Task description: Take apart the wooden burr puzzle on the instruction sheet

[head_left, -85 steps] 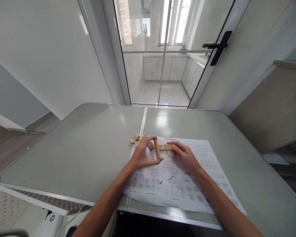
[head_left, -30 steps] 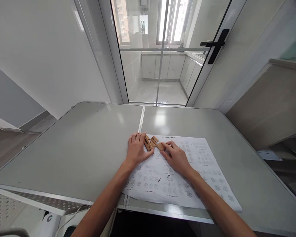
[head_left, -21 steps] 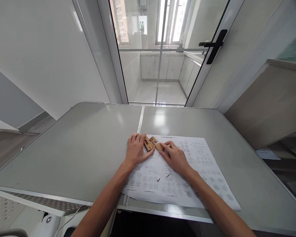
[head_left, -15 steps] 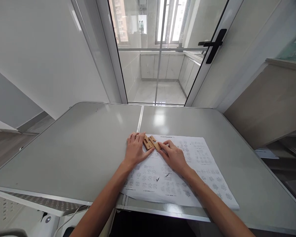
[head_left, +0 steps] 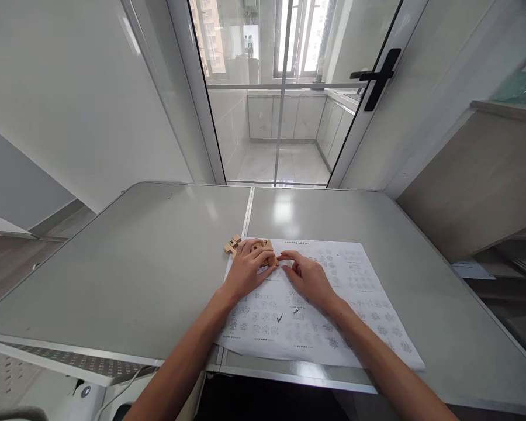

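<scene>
Hands drawn together since earlier: left hand [head_left: 245, 270] now cupped over small notched tan wooden puzzle pieces [head_left: 264, 250], right hand [head_left: 305, 276] fingertips pinching at 3 o'clock; spare wooden piece [head_left: 232, 244] uncovered at 10 o'clock on white printed diagram sheet [head_left: 333, 304]. Pieces look light, rigid, smooth; grip flat sides, judging by shape

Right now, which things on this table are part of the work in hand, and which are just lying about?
In hand:
- wooden blocks, gathered under the left hand
- right hand, fingertips at the blocks
- printed sheet under both hands

Lying about:
- loose wooden piece by the sheet's far left corner
- grey table
- glass door beyond it
</scene>
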`<state>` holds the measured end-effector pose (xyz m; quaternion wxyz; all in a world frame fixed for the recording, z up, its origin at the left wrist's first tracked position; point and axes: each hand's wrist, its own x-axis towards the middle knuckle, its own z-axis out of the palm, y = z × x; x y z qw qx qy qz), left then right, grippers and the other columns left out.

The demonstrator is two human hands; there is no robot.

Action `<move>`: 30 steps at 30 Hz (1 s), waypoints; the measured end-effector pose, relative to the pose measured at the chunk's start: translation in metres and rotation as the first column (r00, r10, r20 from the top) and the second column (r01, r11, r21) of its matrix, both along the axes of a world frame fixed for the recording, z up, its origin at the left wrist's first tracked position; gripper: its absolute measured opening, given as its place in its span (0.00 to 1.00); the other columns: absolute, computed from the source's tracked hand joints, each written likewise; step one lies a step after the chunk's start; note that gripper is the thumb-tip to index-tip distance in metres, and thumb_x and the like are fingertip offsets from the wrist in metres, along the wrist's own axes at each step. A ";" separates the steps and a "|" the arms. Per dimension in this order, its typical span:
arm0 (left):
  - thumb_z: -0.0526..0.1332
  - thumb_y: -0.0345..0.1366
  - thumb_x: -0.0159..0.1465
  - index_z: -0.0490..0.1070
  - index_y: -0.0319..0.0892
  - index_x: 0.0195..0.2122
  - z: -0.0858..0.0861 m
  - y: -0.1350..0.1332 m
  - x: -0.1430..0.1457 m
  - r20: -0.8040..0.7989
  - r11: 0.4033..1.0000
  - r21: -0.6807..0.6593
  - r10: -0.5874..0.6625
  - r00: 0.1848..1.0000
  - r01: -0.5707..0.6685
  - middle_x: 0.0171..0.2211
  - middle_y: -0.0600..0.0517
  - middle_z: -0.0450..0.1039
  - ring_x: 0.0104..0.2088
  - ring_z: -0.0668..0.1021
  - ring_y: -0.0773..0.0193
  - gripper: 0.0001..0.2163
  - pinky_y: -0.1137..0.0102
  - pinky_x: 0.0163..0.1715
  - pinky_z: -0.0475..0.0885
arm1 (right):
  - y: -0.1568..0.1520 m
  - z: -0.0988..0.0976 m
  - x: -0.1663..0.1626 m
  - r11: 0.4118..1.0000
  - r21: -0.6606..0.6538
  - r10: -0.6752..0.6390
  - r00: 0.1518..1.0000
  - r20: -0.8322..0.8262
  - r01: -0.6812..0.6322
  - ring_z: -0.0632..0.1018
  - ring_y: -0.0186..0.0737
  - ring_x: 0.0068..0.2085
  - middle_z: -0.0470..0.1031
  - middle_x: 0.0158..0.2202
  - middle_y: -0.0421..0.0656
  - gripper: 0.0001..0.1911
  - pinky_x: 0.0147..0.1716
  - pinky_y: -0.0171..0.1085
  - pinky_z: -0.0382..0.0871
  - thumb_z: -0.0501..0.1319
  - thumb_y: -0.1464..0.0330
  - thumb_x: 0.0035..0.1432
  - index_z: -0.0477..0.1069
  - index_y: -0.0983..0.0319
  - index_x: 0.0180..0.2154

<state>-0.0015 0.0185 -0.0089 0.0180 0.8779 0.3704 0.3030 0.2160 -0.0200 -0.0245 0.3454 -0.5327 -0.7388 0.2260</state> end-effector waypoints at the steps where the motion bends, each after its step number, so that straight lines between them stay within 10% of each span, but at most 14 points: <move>1: 0.67 0.40 0.69 0.76 0.49 0.48 -0.001 0.001 0.000 0.000 1.000 -0.002 0.019 1.000 -0.019 0.48 0.51 0.83 0.60 0.74 0.49 0.08 0.51 0.60 0.68 | 0.000 0.000 0.000 1.000 -0.006 -0.004 1.000 -0.002 0.004 0.77 0.37 0.28 0.82 0.37 0.38 0.17 0.36 0.39 0.73 0.58 0.69 0.68 0.71 0.55 0.56; 10: 0.64 0.36 0.71 0.75 0.46 0.46 -0.001 -0.001 0.001 0.031 0.998 0.069 0.002 1.000 -0.004 0.46 0.49 0.82 0.51 0.80 0.54 0.05 0.56 0.53 0.72 | -0.003 0.001 -0.002 0.998 0.056 0.006 0.994 -0.108 0.000 0.77 0.38 0.30 0.81 0.41 0.42 0.09 0.32 0.37 0.70 0.56 0.68 0.70 0.74 0.57 0.47; 17: 0.58 0.33 0.69 0.73 0.44 0.44 -0.002 -0.025 0.009 -0.068 0.980 -0.115 -0.169 0.983 0.160 0.22 0.58 0.73 0.22 0.77 0.66 0.06 0.71 0.25 0.66 | -0.015 0.009 -0.004 0.991 0.039 0.124 0.992 0.007 -0.125 0.77 0.38 0.30 0.80 0.32 0.38 0.08 0.32 0.35 0.67 0.57 0.73 0.67 0.74 0.57 0.39; 30: 0.59 0.32 0.68 0.72 0.44 0.43 -0.002 -0.026 0.008 -0.089 0.970 -0.195 -0.162 0.983 0.142 0.22 0.59 0.73 0.23 0.78 0.66 0.05 0.71 0.26 0.66 | -0.015 0.009 -0.003 0.992 0.033 0.125 0.992 0.026 -0.126 0.78 0.38 0.31 0.81 0.33 0.40 0.09 0.32 0.36 0.66 0.56 0.71 0.68 0.74 0.57 0.39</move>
